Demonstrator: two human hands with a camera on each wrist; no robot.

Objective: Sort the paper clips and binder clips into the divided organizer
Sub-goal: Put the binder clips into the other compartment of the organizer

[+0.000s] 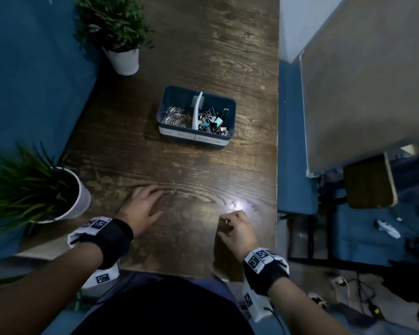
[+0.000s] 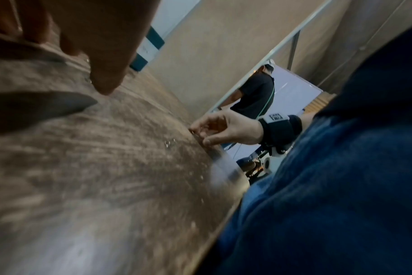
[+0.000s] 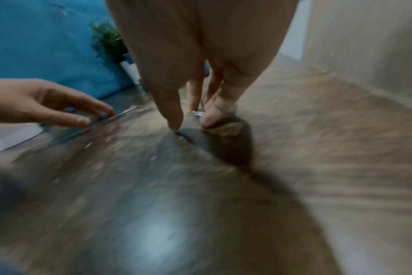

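Mostly you had the sorting done: in the organizer (image 1: 197, 137), paper clips (image 1: 174, 115) filled the left compartment and binder clips (image 1: 213, 122) the right. At the near desk (image 1: 203, 56) edge, your left hand (image 1: 143, 209) lay with fingers spread, reaching toward a few loose clips (image 1: 172, 189) just beyond them. Your right hand (image 1: 237, 229) pinched something small and shiny, probably a clip (image 3: 198, 113). Glare hid whatever lay just past that hand, and both wrist views were blurred.
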